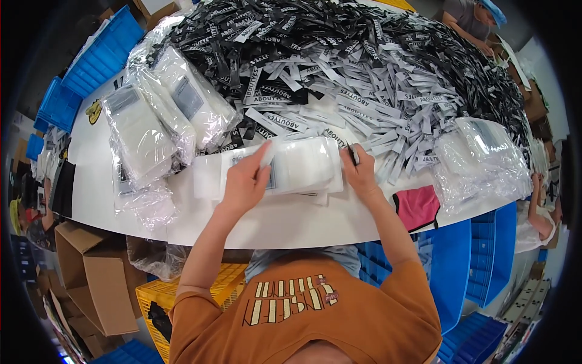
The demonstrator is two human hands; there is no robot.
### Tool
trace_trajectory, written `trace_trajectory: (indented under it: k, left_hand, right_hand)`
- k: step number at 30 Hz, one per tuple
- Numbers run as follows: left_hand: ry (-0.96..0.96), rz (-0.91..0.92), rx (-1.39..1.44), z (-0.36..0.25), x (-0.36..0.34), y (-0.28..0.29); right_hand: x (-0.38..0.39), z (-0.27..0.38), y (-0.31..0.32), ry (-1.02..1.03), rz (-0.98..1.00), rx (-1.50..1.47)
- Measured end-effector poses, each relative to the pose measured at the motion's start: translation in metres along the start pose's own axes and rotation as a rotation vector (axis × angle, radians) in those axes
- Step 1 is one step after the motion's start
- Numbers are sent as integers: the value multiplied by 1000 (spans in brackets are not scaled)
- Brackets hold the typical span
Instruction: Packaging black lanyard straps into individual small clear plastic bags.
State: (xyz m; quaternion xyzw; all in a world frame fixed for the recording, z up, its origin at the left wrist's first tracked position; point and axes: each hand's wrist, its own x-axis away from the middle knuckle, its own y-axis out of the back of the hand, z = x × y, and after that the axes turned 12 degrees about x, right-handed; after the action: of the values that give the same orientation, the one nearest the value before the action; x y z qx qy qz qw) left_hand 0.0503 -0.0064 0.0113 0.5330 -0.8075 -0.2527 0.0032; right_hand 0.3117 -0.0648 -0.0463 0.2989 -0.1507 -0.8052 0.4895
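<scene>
My left hand [245, 177] is closed on the left part of a translucent plastic bag [303, 162], with thumb and fingers at its edge. More flat bags lie beneath it on the white table. At the bag's right end, my right hand [362, 171] has its fingers curled in. A small dark item [353, 155] shows between its thumb and forefinger; its kind is unclear. Just beyond both hands spreads a large heap of black and white printed label strips [357, 103].
Stacks of plastic-wrapped clear bags [136, 130] lie at left, another stack [482, 151] at right. A pink cloth [416, 208] rests near the table's front edge. Below are blue crates [451, 267], a yellow crate [154, 321] and a cardboard box [109, 285]. Another person [470, 24] works at far right.
</scene>
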Motion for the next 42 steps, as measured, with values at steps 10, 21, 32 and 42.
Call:
trace_trajectory:
  k: [10, 21, 32, 42]
  left_hand:
    - [-724, 144, -532, -21, -4, -32]
    - [230, 10, 867, -28, -5, -50]
    - [11, 20, 275, -15, -34, -32]
    - [-589, -170, -324, -41, -42, -27]
  right_hand:
    - [-9, 79, 14, -409, 391, -461]
    - [-3, 86, -4, 138, 370, -27]
    - [7, 110, -6, 534, 156, 335]
    - [-10, 92, -13, 165, -82, 157]
